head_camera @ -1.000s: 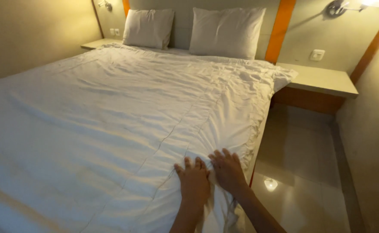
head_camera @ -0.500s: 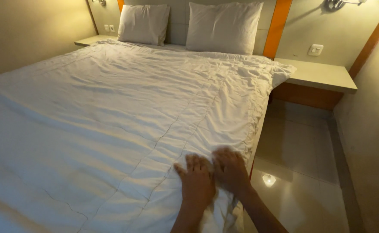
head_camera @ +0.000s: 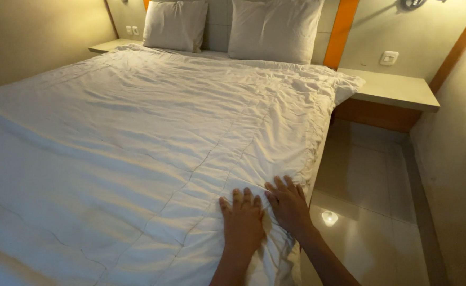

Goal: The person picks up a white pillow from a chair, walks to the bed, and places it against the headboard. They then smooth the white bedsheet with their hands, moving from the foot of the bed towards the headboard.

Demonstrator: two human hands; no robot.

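1. A white quilted duvet (head_camera: 153, 137) is spread over the whole bed, creased, reaching its right edge.
2. The left hand (head_camera: 243, 222) is laid flat on the duvet near the bed's right edge, fingers open and spread, nothing gripped.
3. The right hand (head_camera: 289, 204) is pressed palm-down just beside it, at the very edge, fingers likewise extended.
4. Two white pillows are counted at the head edge: one (head_camera: 175, 25) on the left, one (head_camera: 275, 29) on the right, propped upright.
5. Two bedside shelves are seen: one (head_camera: 397, 90) by the far right corner, one (head_camera: 108, 46) by the far left corner.
6. A glossy tiled floor (head_camera: 370, 212) lies along the right edge, unobstructed.
7. One wall socket (head_camera: 388, 57) is mounted above the right shelf.
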